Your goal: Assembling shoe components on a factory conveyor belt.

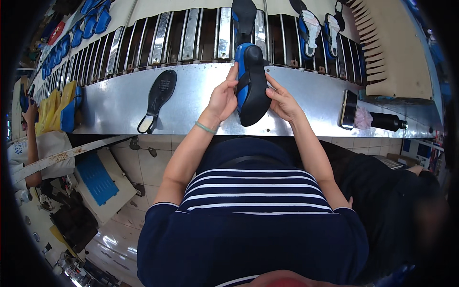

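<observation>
Your left hand point(223, 98) and right hand point(282, 101) both have a closed grip on the blue-and-black rubber-soled sandal point(251, 86) above the steel counter point(119, 103). It looks light and flexible, so hold it by the sole edges.

The shoe point(252, 86) is blue with a black sole. The loose sole point(159, 98) is black, its heel end pale inside. The surface point(119, 103) is silvery grey metal. The person's shirt point(253, 210) is navy with white stripes, the wristband point(205, 127) pale green. The bottle point(388, 122) is black, the cloth point(363, 118) pink.
</observation>
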A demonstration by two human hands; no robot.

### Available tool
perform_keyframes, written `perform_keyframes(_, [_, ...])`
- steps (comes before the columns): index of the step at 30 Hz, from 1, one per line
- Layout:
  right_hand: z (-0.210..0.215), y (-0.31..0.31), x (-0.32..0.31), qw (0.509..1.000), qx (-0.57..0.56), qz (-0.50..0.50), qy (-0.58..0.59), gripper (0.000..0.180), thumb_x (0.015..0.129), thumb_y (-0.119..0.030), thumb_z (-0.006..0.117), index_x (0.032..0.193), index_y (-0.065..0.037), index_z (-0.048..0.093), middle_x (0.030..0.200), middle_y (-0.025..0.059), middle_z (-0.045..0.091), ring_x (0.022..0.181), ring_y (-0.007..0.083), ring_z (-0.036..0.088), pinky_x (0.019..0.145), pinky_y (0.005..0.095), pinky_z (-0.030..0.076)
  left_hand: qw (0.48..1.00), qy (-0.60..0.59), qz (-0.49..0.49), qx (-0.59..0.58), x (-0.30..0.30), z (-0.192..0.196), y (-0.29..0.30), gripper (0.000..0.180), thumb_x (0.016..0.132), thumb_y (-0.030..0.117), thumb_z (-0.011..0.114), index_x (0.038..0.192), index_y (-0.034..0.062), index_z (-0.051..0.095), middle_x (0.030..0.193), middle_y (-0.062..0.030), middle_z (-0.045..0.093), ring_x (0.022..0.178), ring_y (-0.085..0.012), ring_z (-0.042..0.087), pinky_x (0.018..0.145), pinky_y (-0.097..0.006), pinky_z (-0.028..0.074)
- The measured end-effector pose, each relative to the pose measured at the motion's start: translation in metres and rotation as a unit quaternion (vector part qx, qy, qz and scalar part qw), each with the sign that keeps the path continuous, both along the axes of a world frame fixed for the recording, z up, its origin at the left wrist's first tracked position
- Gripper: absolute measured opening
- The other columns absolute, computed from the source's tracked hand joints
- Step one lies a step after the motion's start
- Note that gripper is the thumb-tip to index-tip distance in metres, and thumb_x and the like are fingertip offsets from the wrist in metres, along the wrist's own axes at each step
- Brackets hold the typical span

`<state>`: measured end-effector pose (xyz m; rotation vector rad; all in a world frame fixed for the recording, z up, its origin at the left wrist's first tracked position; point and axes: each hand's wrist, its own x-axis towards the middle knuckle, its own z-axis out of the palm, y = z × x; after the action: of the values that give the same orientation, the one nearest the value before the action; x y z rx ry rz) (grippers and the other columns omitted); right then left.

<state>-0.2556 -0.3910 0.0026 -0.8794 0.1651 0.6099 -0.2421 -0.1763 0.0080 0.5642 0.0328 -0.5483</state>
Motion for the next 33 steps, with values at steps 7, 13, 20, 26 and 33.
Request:
perform_keyframes(7, [0.020,-0.002,-0.003,0.999,0.020,-0.021,-0.033,0.071,0.091,-0.009,0.065,0.151,-0.009,0.028,0.136,0.0150,0.053,0.120,0.0231,0.058,0.101,0.0382,0.049,0.963,-0.166,-0.028,0.209,-0.011,0.045,-0.002,0.102,0.080,0.008,0.067,0.156,0.0108,-0.001,0.160,-0.0124,-0.017,0.150,-0.0272,0.002,0.117,-0.038,0.025])
perform_keyframes(13, [0.029,0.005,-0.009,0.999,-0.010,-0.022,-0.046,0.069,0.092,-0.005,0.062,0.152,-0.007,0.027,0.131,0.0149,0.057,0.118,0.0206,0.058,0.100,0.0345,0.048,0.860,-0.213,0.079,0.457,-0.010,0.030,-0.022,0.112,0.069,-0.003,0.081,0.154,0.0032,0.008,0.148,-0.0214,0.033,0.125,-0.0260,0.051,0.091,-0.031,0.053])
perform_keyframes(20, [0.025,-0.002,-0.017,0.997,-0.058,-0.027,-0.053,0.068,0.092,-0.004,0.063,0.151,-0.009,0.030,0.129,0.0111,0.059,0.112,0.0153,0.059,0.094,0.0305,0.049,0.953,-0.064,0.070,0.287,-0.006,0.037,-0.031,0.098,0.068,0.005,0.085,0.148,-0.0040,0.028,0.128,-0.0204,0.054,0.106,-0.0241,0.063,0.087,-0.034,0.055])
perform_keyframes(26, [0.041,0.004,-0.020,0.964,-0.206,-0.061,-0.159,0.066,0.094,-0.009,0.062,0.151,-0.007,0.030,0.128,0.0111,0.056,0.104,0.0129,0.061,0.090,0.0277,0.050,0.955,-0.067,0.135,0.255,0.006,0.026,-0.042,0.070,0.079,0.003,0.075,0.140,-0.0052,0.042,0.127,-0.0173,0.055,0.105,-0.0208,0.062,0.085,-0.030,0.056])
perform_keyframes(33, [0.025,-0.005,0.008,0.923,-0.309,-0.072,-0.218,0.059,0.100,-0.022,0.054,0.150,-0.004,0.029,0.145,0.0159,0.043,0.124,0.0201,0.051,0.102,0.0289,0.040,0.976,-0.014,0.069,0.206,0.009,0.013,-0.059,0.064,0.085,0.003,0.070,0.142,-0.0048,0.042,0.130,-0.0141,0.056,0.109,-0.0183,0.059,0.090,-0.029,0.051])
